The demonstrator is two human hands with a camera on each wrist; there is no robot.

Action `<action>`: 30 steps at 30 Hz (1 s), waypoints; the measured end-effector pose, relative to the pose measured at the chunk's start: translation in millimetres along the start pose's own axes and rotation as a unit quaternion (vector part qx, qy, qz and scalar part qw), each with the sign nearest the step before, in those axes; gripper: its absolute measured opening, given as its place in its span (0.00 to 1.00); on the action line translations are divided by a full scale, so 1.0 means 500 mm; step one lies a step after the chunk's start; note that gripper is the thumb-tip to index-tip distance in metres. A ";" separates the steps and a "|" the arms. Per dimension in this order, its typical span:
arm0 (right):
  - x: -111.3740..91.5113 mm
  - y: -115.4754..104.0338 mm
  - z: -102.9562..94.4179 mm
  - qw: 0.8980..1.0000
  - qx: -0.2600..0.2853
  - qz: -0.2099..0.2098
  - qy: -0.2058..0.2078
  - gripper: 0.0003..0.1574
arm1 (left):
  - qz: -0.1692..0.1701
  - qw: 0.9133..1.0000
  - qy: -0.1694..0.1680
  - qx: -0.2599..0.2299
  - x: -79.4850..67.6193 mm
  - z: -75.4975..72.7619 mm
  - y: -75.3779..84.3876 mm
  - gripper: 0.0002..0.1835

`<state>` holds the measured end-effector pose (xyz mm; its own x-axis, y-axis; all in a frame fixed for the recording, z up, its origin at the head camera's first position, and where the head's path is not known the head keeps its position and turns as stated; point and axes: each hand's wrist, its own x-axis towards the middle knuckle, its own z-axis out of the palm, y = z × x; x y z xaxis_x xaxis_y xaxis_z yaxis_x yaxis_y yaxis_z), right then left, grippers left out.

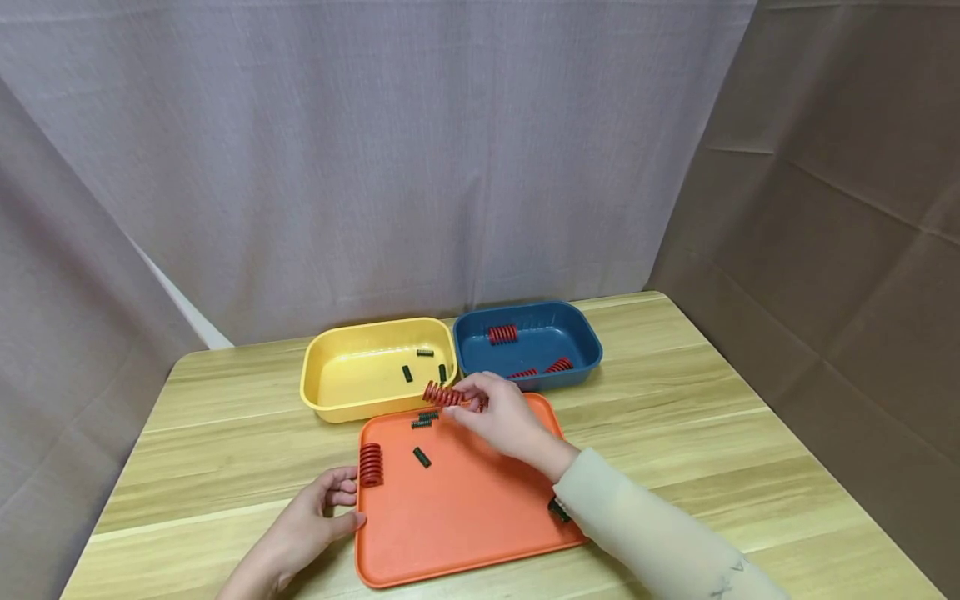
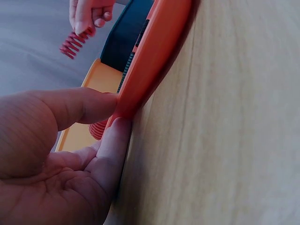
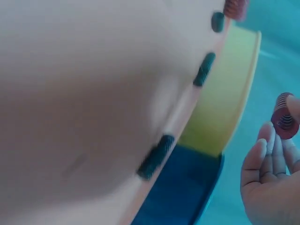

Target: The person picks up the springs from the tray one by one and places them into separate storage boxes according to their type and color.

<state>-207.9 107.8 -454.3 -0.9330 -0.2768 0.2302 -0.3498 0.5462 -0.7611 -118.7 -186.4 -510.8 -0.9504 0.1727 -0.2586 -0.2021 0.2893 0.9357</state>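
In the head view my right hand [image 1: 498, 417] pinches a red coil spring [image 1: 442, 394] between thumb and fingers, raised over the far edge of the orange tray [image 1: 465, 517]. The same spring [image 3: 284, 115] shows end-on in the right wrist view. My left hand [image 1: 311, 521] holds the tray's left rim, its thumb [image 2: 96, 105] and a finger touching the edge. Just inside that rim lies another red spring [image 1: 371, 465]. Small dark green springs [image 1: 422, 457] are scattered on the tray, one [image 1: 558, 509] partly hidden by the right sleeve.
Behind the tray stands a yellow bin [image 1: 330, 406] with 3 small green springs [image 1: 407, 373]. Beside it on the right, a blue bin [image 1: 577, 379] contains red springs [image 1: 502, 334]. Both are on a wooden table [image 1: 720, 467], with grey curtain [image 1: 375, 167] behind.
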 end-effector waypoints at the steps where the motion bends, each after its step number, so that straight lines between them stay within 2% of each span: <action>1: 0.002 0.003 -0.008 1.000 0.007 -0.001 0.010 0.15 | 0.000 1.000 0.000 0.000 0.000 0.000 0.000 0.35; 7: 0.021 0.023 -0.061 0.997 0.021 0.018 0.070 0.15 | 0.002 1.000 -0.001 -0.002 -0.001 -0.001 0.001 0.36; 12: 0.036 0.049 -0.085 0.994 0.025 0.046 0.094 0.17 | 0.000 1.000 0.000 -0.001 -0.003 -0.003 0.001 0.35; 21: 0.059 0.098 -0.079 0.990 -0.031 0.084 0.112 0.20 | -0.001 1.000 -0.003 -0.003 -0.004 0.000 0.002 0.35; 27: 0.076 0.110 -0.066 0.983 -0.071 0.108 0.129 0.20 | 0.000 1.000 0.001 -0.003 -0.005 -0.001 0.005 0.35; 30: 0.077 0.112 -0.061 0.980 -0.102 0.118 0.124 0.20 | 0.001 1.000 0.000 -0.003 -0.005 -0.001 0.006 0.35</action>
<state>-266.2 151.7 -469.7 -0.9729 0.0633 0.2223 -0.1082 0.7250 -0.6802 -117.3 -186.4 -507.5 -0.9508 0.1729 -0.2571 -0.2018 0.2839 0.9374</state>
